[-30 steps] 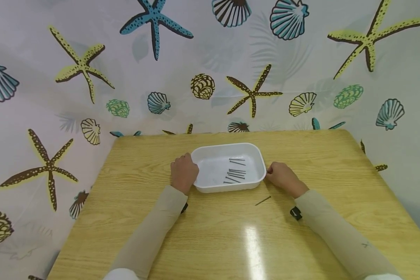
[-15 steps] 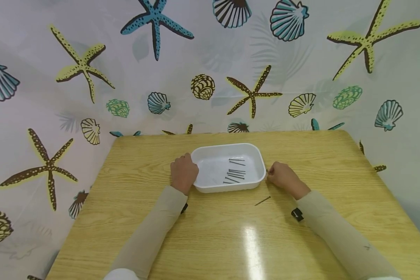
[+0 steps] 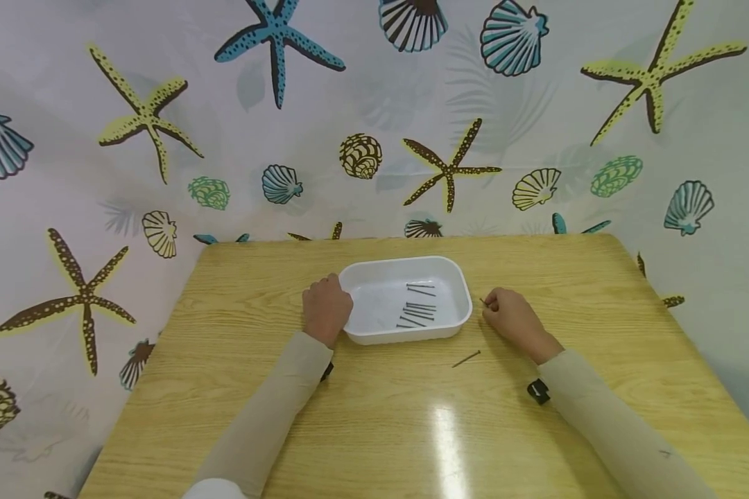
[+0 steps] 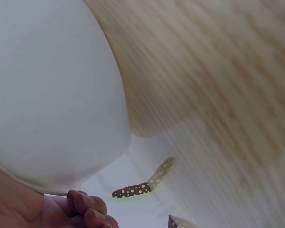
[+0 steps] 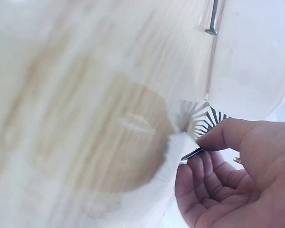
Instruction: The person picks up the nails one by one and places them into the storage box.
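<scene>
A white tray (image 3: 406, 336) sits on the wooden table with several grey nails (image 3: 420, 306) lying in it. My left hand (image 3: 327, 310) grips its left end; in the left wrist view the fingers (image 4: 91, 209) curl at the rim, beside the tray's smooth outer wall (image 4: 57, 95). Just off the tray's right end, my right hand (image 3: 515, 322) pinches a nail (image 5: 193, 154) between thumb and fingertips, most of it hidden by them. One loose nail (image 3: 466, 359) lies on the table in front of the tray's right corner.
The wooden table (image 3: 362, 430) runs back to a pale curtain (image 3: 324, 90) printed with starfish and shells. A dark strap piece (image 3: 538, 391) shows at the right wrist.
My right hand has drawn slightly to the right, away from the tray's end, with the pinched nail. The left hand stays at the rim, and the loose nail lies as before.
</scene>
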{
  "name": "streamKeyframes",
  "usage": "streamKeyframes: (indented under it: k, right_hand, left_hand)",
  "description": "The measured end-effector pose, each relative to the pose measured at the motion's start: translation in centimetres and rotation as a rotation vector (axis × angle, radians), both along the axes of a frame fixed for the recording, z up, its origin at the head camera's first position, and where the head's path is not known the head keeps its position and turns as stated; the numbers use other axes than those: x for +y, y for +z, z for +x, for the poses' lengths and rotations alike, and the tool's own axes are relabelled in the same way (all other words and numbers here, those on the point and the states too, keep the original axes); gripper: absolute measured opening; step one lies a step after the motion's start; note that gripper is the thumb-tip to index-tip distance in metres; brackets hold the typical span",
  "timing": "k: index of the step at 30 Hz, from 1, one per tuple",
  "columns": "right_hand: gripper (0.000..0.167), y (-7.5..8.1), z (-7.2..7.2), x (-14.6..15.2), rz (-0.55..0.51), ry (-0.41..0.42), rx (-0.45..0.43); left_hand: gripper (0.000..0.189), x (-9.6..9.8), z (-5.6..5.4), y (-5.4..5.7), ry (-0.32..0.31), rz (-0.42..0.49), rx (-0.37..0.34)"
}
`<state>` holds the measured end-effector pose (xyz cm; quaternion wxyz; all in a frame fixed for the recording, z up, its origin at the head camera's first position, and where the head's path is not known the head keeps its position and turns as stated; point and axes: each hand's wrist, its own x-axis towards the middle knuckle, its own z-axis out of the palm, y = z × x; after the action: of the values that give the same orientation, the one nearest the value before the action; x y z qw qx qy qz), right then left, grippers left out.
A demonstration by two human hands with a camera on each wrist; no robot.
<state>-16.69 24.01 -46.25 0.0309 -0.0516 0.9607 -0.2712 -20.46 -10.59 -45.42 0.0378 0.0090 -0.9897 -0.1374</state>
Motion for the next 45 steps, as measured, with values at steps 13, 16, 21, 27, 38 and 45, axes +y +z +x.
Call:
streamKeyframes:
  k: [13,16,21,27,38,45]
  right_hand:
    - [0.017,2.4,-0.6,-0.1,-0.081,0.074,0.093]
    - [0.014,3.0,-0.7,-0.4,-0.086,0.093,0.132]
    - [0.013,3.9,-0.7,-0.9,-0.1,0.108,0.169]
    - [0.015,4.9,-0.6,-2.1,-0.108,0.129,0.173]
    - [0.014,5.3,-1.0,-4.7,-0.105,0.232,0.187]
    - [0.013,5.0,-1.5,-6.4,-0.075,0.284,0.161]
  left_hand:
    - [0.028,-0.1,0.1,0.1,0.005,0.014,-0.004]
    - [0.027,-0.1,0.0,0.1,0.006,0.007,0.006]
    - [0.027,-0.1,0.1,0.0,0.004,0.016,0.017]
    - [0.025,0.0,0.2,0.1,0.003,0.023,0.03]
    - [0.025,-0.1,0.2,0.1,0.007,0.017,0.033]
    - [0.024,-0.2,0.1,-0.1,0.0,0.005,0.05]
